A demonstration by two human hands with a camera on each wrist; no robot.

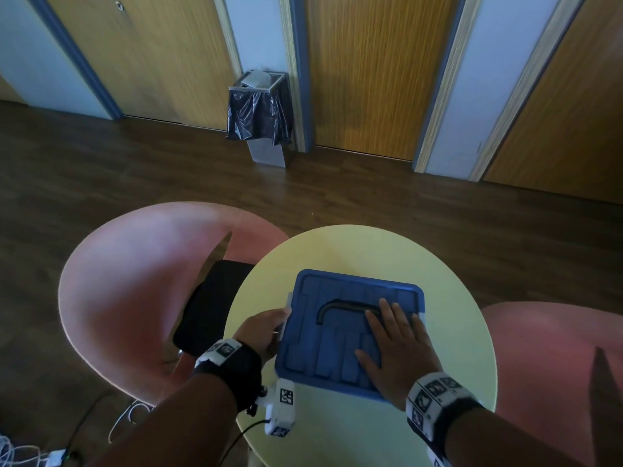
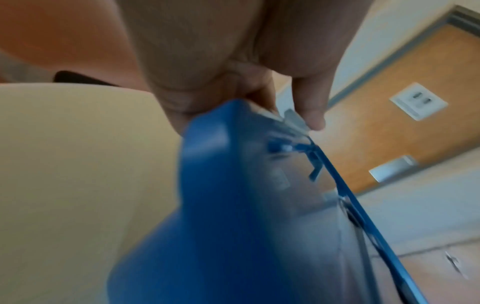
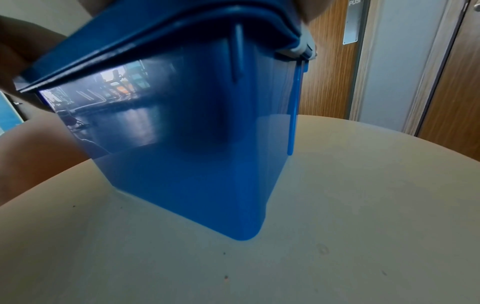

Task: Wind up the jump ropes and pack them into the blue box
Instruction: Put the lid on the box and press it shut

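Observation:
The blue box (image 1: 337, 332) stands on the round yellow table (image 1: 340, 247) with its blue lid on and a black handle (image 1: 344, 306) lying flat on the lid. My right hand (image 1: 397, 348) lies flat on the lid's right part, fingers straight. My left hand (image 1: 266, 328) is at the box's left side, where its fingers pinch the grey latch (image 2: 296, 120) at the lid's edge. The box's translucent wall (image 3: 194, 164) fills the right wrist view, with another grey latch (image 3: 302, 49) at its far corner. No jump rope shows in any view.
Pink shell chairs stand left (image 1: 135, 281) and right (image 1: 539, 348) of the table, the left one with a black cushion (image 1: 209, 305). A bin with a black bag (image 1: 263, 119) stands by the wooden doors. White cables (image 1: 20, 453) lie on the floor at bottom left.

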